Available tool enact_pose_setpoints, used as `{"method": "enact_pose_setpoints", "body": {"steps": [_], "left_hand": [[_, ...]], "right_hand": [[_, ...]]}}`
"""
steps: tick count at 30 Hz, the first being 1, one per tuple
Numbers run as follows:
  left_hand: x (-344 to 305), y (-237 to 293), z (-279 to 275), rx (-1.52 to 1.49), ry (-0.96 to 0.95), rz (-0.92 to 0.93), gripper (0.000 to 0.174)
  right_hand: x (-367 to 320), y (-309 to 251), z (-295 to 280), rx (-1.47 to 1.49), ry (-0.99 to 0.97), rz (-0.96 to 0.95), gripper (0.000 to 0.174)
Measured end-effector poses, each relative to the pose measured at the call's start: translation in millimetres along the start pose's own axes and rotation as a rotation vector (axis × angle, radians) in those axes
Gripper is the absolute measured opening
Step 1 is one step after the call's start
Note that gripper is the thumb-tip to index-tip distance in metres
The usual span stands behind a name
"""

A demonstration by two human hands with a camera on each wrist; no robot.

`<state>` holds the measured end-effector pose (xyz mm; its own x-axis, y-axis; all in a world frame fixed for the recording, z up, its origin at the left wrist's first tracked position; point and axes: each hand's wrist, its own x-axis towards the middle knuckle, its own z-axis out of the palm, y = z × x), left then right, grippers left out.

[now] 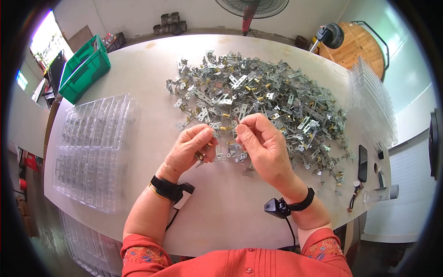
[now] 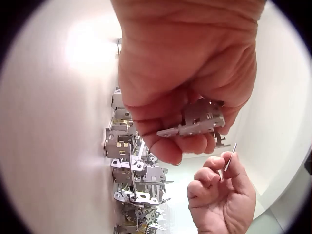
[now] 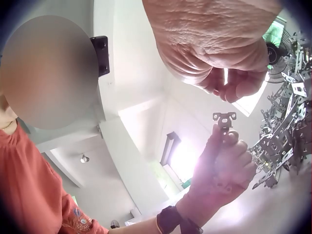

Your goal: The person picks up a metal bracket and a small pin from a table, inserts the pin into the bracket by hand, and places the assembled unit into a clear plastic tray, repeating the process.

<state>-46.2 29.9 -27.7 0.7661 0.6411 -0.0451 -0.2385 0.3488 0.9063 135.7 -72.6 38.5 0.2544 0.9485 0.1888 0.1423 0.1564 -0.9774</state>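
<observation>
The left hand (image 1: 191,147) is raised above the table in front of the pile, its fingers curled round small metal brackets (image 2: 202,119). In the right wrist view a bracket with a two-lobed end (image 3: 224,118) sticks up from between that hand's thumb and fingers. Close beside it on the right, the right hand (image 1: 265,145) pinches a thin metal piece (image 2: 231,158) between thumb and fingertips; its full shape cannot be told. The hands are a short gap apart. Behind them lies a large heap of metal brackets (image 1: 277,101), some with brass-coloured parts.
Clear plastic trays (image 1: 90,152) holding metal parts lie at the left, with a green crate (image 1: 85,69) behind them. More clear trays (image 1: 374,104) stand at the right. A phone (image 1: 363,163), a watch (image 1: 356,189) and a bottle (image 1: 382,193) lie near the right edge.
</observation>
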Motion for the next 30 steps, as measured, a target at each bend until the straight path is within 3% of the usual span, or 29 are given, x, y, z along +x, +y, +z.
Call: {"method": "enact_pose_setpoints", "body": {"steps": [6,30], "left_hand": [[2.4,-1.2,-5.3,-0.184,-0.014,0.112,0.034],[1.9,-2.2,-6.2,-0.144,-0.03,0.067,0.034]], "right_hand": [[-1.8,2.9,4.4,-0.057,-0.11,0.124,0.01],[-1.1,-3.6,1.1,-0.226,-0.128,0.159,0.013]]}}
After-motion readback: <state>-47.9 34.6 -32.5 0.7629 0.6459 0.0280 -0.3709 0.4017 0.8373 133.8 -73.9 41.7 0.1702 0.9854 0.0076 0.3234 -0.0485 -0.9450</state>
